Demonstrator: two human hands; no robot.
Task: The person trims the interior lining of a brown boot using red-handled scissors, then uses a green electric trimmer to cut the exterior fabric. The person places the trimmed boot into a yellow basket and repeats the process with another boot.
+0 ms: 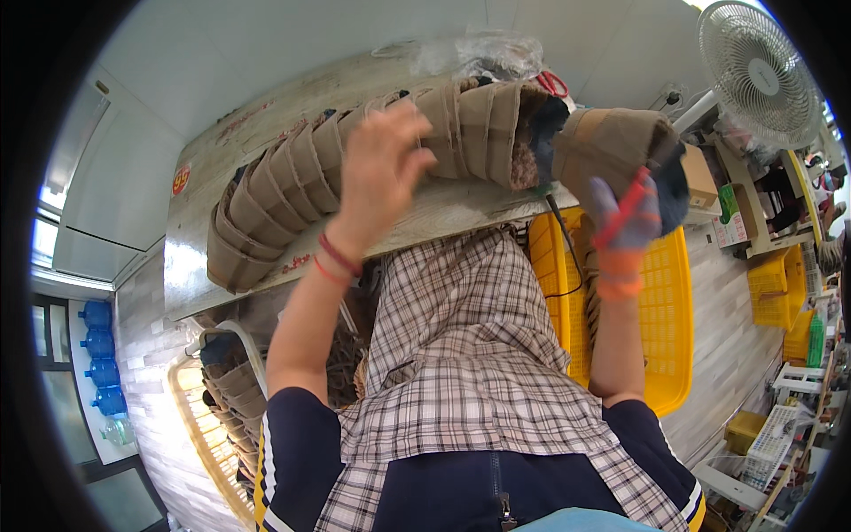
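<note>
A long curved row of nested brown suede-like pieces (306, 173) with fuzzy lining lies along the table; they look like boot shafts or uppers. My bare left hand (383, 168), blurred by motion, is raised over the middle of the row, thumb and fingers apart, holding nothing visible. On my right hand (631, 217) is a purple-grey glove with an orange cuff. Its fingers are closed round a slim red tool (623, 208), whose working end I cannot make out. Against that hand is a separate brown piece (612, 142) with a dark edge, just right of the row's end.
The worn wooden table (191, 266) carries clear plastic wrap (501, 55) and red-handled scissors (553, 84) at its back. A yellow basket (665, 328) stands right of my lap, with a dark cable hanging beside it. A pale basket (199, 417) holds more pieces. A fan (762, 77) stands back right.
</note>
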